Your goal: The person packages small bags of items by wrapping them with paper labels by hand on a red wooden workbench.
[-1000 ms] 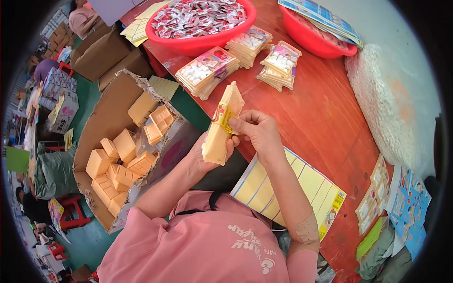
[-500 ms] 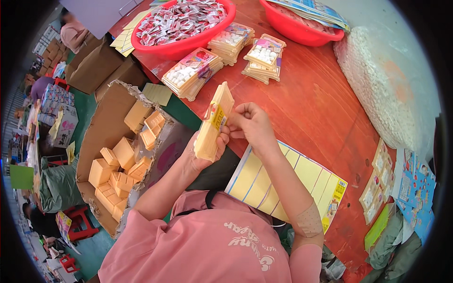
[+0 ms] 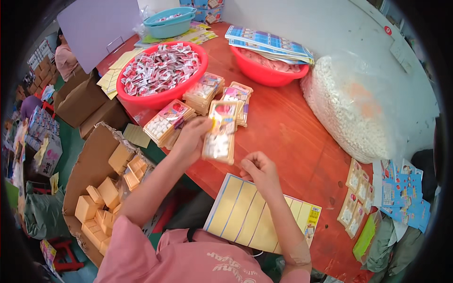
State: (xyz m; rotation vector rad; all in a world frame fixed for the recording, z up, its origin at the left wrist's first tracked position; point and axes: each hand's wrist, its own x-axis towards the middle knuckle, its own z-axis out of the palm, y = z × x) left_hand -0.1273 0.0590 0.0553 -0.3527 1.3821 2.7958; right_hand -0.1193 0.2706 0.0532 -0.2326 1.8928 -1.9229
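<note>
Red tabletop [image 3: 283, 127], two red basins [image 3: 153, 100], one pack [image 3: 221, 134] in left hand [image 3: 191, 137]

Red wooden table [image 3: 283, 125] mid-frame, packet-filled red basin [image 3: 163, 100] upper left, stacked packs [image 3: 163, 123] below it, second red basin [image 3: 269, 78] upper centre, clear bag [image 3: 349, 113] upper right, yellow striped sheet [image 3: 250, 212] lower centre, trays [image 3: 353, 200] right.
</note>
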